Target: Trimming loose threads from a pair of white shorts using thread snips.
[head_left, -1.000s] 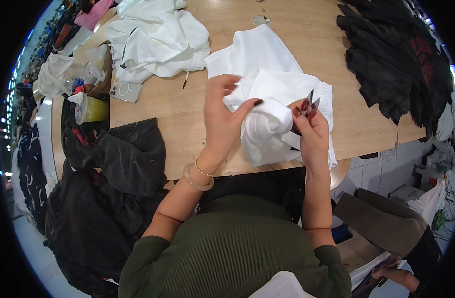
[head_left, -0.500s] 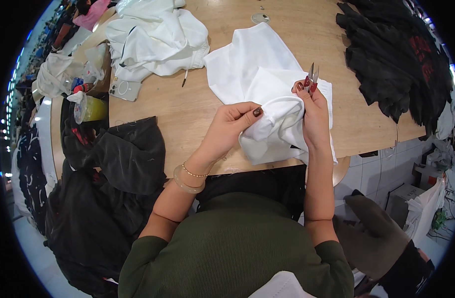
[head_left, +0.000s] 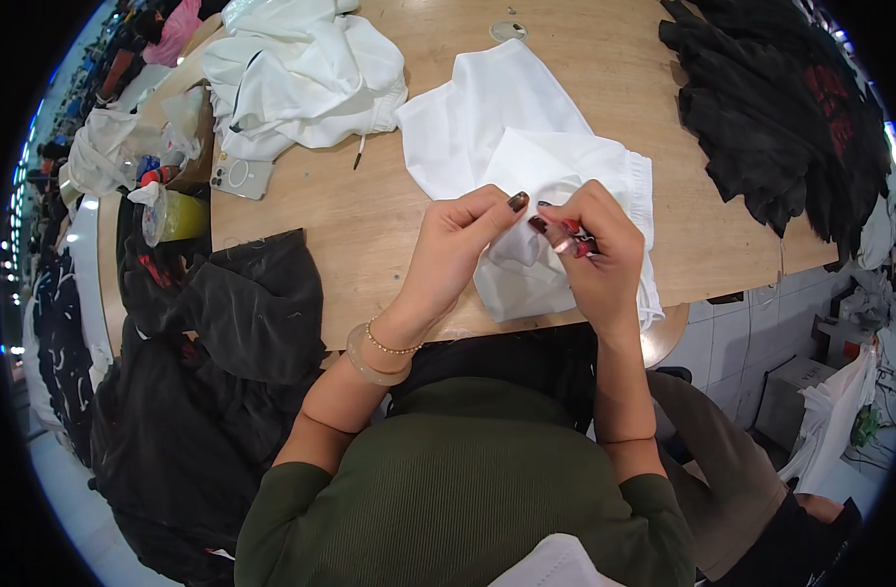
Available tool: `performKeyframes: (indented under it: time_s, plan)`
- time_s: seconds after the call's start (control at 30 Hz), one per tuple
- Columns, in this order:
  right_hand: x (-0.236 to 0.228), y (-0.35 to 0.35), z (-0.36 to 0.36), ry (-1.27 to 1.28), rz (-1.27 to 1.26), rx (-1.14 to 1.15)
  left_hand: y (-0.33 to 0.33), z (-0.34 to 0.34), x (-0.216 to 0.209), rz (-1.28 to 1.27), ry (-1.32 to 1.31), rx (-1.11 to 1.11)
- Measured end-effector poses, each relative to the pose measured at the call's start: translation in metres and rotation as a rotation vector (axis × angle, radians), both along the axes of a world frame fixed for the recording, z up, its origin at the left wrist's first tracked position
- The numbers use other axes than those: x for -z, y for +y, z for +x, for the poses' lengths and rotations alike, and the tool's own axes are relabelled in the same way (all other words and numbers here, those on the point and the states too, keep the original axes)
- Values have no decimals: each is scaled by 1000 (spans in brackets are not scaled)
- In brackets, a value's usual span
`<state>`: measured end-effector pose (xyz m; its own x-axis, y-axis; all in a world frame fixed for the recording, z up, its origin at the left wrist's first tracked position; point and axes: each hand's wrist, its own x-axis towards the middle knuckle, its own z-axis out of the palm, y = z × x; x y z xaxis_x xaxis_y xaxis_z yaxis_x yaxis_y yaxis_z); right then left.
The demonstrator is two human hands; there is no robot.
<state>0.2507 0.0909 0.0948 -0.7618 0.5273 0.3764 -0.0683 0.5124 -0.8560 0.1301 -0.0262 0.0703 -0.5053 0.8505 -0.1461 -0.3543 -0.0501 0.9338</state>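
A white garment [head_left: 507,98] with a gathered elastic waistband lies spread on the wooden table, its near part bunched under my hands. My left hand [head_left: 463,235] is closed, thumb and index finger pinching the garment's cloth. Close to the right of it, my right hand [head_left: 604,245] is wrapped round red-handled thread snips [head_left: 583,242]. Its thumb and index finger come together at the cloth near my left fingertips. The blades of the snips are hidden by the hand, and whether the right fingertips also grip cloth or thread is unclear.
White garments [head_left: 306,78] are heaped at the far left, beside a phone [head_left: 241,176] and a lidded cup of yellow drink [head_left: 182,215]. Dark cloth [head_left: 257,303] hangs over the table's left edge. A black garment pile [head_left: 761,108] covers the right. Someone's leg [head_left: 712,460] is at lower right.
My right hand has turned and come down and left toward my left hand, and the snips' blades no longer show pointing up. The lifted cloth loop has dropped lower.
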Motion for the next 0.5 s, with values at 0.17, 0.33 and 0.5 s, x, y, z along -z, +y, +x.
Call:
performKeyframes:
  time_s: [0.17, 0.33, 0.5]
  plan:
    - [0, 4, 2, 108, -287, 33, -1, -1, 0, -44, -62, -77]
    - [-4, 1, -2, -23, -270, 80, -1, -1, -3, -49, -62, -101]
    - [9, 3, -6, 100, -135, 94, 1, 6, -2, -50, -154, -74]
